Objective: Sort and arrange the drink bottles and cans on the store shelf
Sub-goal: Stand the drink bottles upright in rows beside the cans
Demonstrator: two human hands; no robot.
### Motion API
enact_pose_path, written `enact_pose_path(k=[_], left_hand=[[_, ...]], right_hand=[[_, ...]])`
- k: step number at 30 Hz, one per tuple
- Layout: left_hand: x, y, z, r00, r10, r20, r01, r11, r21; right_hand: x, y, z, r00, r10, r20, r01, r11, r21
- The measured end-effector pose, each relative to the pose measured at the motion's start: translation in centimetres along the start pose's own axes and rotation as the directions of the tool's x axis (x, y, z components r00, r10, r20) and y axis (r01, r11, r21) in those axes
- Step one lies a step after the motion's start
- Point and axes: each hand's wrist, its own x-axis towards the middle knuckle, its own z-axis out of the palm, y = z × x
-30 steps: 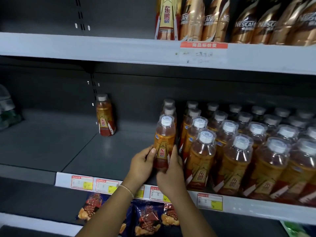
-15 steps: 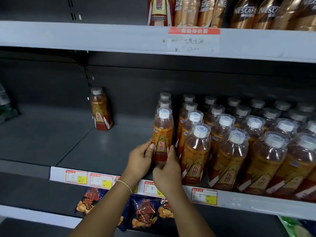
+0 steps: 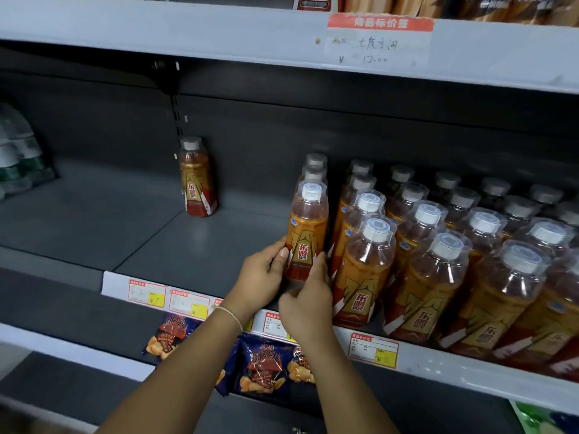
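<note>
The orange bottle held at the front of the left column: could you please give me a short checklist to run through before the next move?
1. Left hand holds the orange bottle: ok.
2. Right hand steadies its other side: ok.
3. Bottle upright, label facing out: ok.
4. Base flat on the shelf: cannot tell, hands hide it.
5. In line with the column behind: ok.
6. Stray bottle grouped with the rows: not ok, it stands alone at the back.
</note>
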Motion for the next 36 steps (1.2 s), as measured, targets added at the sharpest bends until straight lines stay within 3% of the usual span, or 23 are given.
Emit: enact_pose_path(k=[12, 19, 23, 26, 28, 32, 36], left_hand=[[-0.1, 0.0, 0.1, 0.999, 0.014, -0.040, -0.012, 0.999, 0.035], [-0.2, 0.5, 0.2, 0.998, -0.018, -0.067, 0.023, 0.997, 0.076], [0.1, -0.1, 0.0, 0.966, -0.087, -0.242, 0.105, 0.992, 0.063], [0.5, -0.4, -1.1, 0.930, -0.188, -0.316, 0.122, 0.969, -0.215], [0.8, -0.8, -2.4, 0.927, -0.205, -0.315, 0.104, 0.946, -0.309], [3.1, -2.3, -7.8, 0.911, -0.183, -0.370, 0.076, 0.955, -0.285], [6.6, -3.8, -14.0, 0.883, -0.144, -0.447, 0.085, 0.985, -0.150]], right_hand=[[0.1, 0.3, -0.3, 0.999, -0.030, 0.031, 0.030, 1.000, 0.004], [-0.2, 0.0, 0.1, 0.999, -0.039, -0.026, 0.039, 0.999, -0.004], [-1.4, 0.2, 1.2, 0.973, -0.188, -0.136, 0.186, 0.982, -0.030], [-2.1, 0.2, 1.9, 0.936, -0.287, -0.204, 0.299, 0.954, 0.030], [-2.2, -0.2, 2.3, 0.904, -0.345, -0.252, 0.365, 0.930, 0.034], [-0.7, -3.6, 4.4, 0.847, -0.452, -0.281, 0.475, 0.880, 0.017], [2.8, -7.3, 7.3, 0.862, -0.454, -0.224, 0.470, 0.883, 0.018]])
